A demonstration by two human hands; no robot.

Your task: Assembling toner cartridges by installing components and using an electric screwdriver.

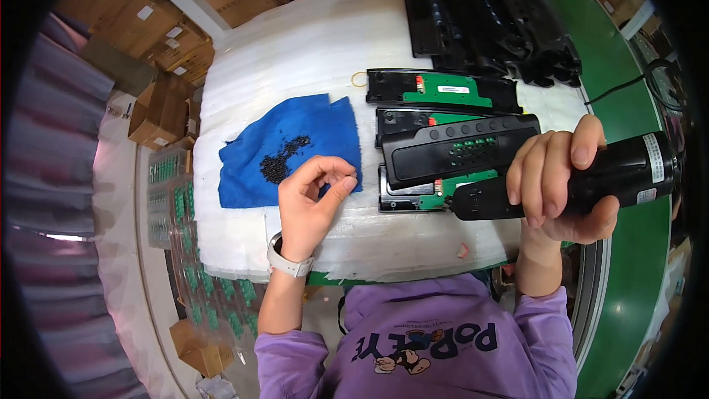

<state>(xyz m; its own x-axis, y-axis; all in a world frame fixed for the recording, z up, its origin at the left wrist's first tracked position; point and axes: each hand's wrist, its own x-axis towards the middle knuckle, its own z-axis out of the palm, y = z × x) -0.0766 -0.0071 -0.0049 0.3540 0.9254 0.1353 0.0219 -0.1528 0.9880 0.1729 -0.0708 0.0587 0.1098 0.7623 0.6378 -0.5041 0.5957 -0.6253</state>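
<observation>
My right hand (561, 177) is wrapped round a black electric screwdriver (628, 170), its narrow end pointing left. That end reaches the black plastic housings with green circuit boards (425, 196). One black cover (461, 149), with a row of round buttons and a grille, lies tilted over them. My left hand (317, 196) is closed in a pinch above the lower right of a blue cloth (251, 137). Whatever lies between its thumb and forefinger is too small to make out. A heap of small black screws (277, 166) is spread on the cloth.
Black plastic shells (487, 22) are piled at the far right. A yellow rubber band (359, 79) lies left of an open housing (443, 90). Trays of green boards (214, 281) stand beside the table at the left. Cardboard boxes (166, 111) stand beyond, and a black cable (628, 89) hangs at right.
</observation>
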